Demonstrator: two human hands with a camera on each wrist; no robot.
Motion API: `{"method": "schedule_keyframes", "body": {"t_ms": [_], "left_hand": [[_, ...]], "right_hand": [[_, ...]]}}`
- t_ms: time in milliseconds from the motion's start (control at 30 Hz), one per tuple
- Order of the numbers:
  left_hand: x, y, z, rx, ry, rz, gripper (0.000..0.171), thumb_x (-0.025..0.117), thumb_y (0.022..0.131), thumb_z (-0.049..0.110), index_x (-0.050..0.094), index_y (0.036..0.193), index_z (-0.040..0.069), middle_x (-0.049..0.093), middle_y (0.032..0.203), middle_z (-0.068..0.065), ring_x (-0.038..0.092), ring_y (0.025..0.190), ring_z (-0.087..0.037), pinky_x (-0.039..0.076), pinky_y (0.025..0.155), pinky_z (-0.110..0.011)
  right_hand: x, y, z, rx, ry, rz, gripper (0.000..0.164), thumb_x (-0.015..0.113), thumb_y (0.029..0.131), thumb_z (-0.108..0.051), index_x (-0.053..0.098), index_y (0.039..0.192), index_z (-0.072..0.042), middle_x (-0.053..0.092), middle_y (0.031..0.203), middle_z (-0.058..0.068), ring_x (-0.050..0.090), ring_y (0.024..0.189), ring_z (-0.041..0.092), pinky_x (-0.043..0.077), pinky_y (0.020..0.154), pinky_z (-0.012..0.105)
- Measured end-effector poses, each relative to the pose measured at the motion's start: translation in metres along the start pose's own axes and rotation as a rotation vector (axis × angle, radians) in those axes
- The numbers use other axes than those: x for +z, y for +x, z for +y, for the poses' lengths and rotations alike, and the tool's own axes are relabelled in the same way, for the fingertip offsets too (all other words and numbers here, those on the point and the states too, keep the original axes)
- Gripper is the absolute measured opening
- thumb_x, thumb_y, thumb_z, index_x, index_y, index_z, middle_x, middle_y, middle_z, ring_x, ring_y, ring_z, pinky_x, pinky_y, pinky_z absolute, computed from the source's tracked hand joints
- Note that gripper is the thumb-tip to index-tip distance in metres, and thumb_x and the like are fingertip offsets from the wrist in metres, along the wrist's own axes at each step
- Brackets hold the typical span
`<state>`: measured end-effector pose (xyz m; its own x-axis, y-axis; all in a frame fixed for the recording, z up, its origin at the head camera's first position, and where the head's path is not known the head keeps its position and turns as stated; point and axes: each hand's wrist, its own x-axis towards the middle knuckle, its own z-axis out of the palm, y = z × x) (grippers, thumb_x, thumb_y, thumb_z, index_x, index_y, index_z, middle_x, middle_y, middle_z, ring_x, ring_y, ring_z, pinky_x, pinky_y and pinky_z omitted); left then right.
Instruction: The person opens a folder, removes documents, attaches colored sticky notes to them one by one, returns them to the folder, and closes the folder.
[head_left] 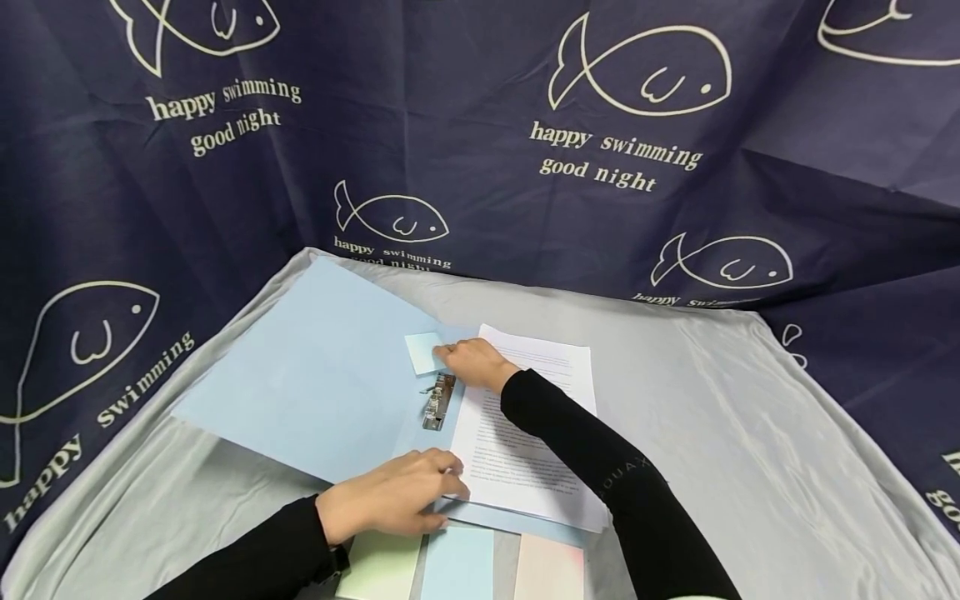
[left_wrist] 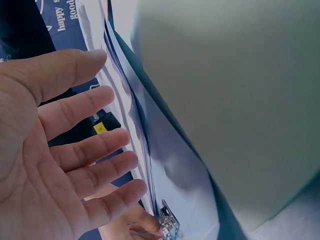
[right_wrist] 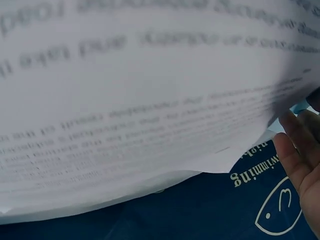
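Observation:
A pale blue folder [head_left: 322,367] lies spread open, with a metal lever clip [head_left: 437,402] along its spine. On its right side rests a stack of printed paper [head_left: 536,433]. My right hand [head_left: 476,362] reaches over the stack's upper left corner and pinches a small pale blue paper note [head_left: 422,353] at its right edge, just above the clip. Near the lower left corner of the stack is my left hand [head_left: 397,492], its fingertips right at the paper's edge. The left wrist view shows this hand's fingers [left_wrist: 95,107] spread and relaxed, holding nothing.
Below the folder's lower edge lie a green paper piece [head_left: 381,562], a blue one [head_left: 459,562] and a pink one [head_left: 550,567] in a row. A light grey cloth [head_left: 697,417] covers the table. Dark blue fabric [head_left: 480,150] with fish prints hangs behind it.

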<state>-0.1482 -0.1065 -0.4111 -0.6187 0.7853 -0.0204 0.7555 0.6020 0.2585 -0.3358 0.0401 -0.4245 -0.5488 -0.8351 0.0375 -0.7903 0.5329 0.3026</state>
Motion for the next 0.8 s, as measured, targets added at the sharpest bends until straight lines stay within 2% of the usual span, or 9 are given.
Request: {"method": "schedule_keyframes", "body": {"t_ms": [167,333,467,600,800], "left_hand": [[-0.0004,0.0003,0.0006,0.006,0.0,0.008,0.031,0.076,0.082,0.024,0.071,0.112,0.02,0.062,0.121,-0.004,0.059,0.113,-0.019,0.051,0.093,-0.036],[-0.0017,0.0019,0.0014,0.013,0.028,0.015,0.031,0.076,0.081,0.025,0.071,0.111,0.021,0.062,0.121,-0.004,0.059,0.113,-0.019,0.051,0.093,-0.036],[-0.0026,0.0025,0.0015,0.016,0.031,0.013,0.031,0.076,0.081,0.025,0.071,0.111,0.02,0.062,0.121,-0.005,0.059,0.114,-0.02,0.051,0.093,-0.037],[-0.0025,0.003,0.0001,0.014,0.02,0.014,0.03,0.076,0.082,0.024,0.071,0.111,0.019,0.063,0.121,-0.005,0.059,0.114,-0.021,0.051,0.094,-0.037],[-0.0024,0.0035,-0.0018,0.016,0.006,0.024,0.03,0.076,0.082,0.023,0.072,0.111,0.019,0.063,0.12,-0.005,0.06,0.112,-0.02,0.051,0.094,-0.037]], "right_hand": [[0.0021,-0.0024,0.0005,0.012,0.013,0.016,0.025,0.053,0.097,-0.006,0.06,0.12,-0.011,0.073,0.105,0.004,0.069,0.082,0.019,0.056,0.066,0.03],[0.004,-0.0049,0.0019,0.015,-0.007,0.085,0.021,0.053,0.096,-0.006,0.062,0.115,-0.012,0.073,0.106,0.004,0.068,0.086,0.02,0.056,0.07,0.031],[0.006,-0.006,0.0035,0.003,0.006,0.153,0.018,0.054,0.094,-0.002,0.062,0.108,-0.01,0.074,0.099,0.005,0.069,0.083,0.02,0.055,0.071,0.031],[0.0081,-0.0057,0.0053,0.006,0.098,0.241,0.021,0.054,0.09,0.007,0.063,0.105,-0.005,0.073,0.097,0.008,0.07,0.086,0.022,0.056,0.075,0.03],[0.0045,-0.0087,0.007,0.105,0.283,0.311,0.03,0.055,0.087,0.01,0.061,0.115,-0.001,0.071,0.107,0.016,0.069,0.1,0.028,0.056,0.084,0.031]]}}
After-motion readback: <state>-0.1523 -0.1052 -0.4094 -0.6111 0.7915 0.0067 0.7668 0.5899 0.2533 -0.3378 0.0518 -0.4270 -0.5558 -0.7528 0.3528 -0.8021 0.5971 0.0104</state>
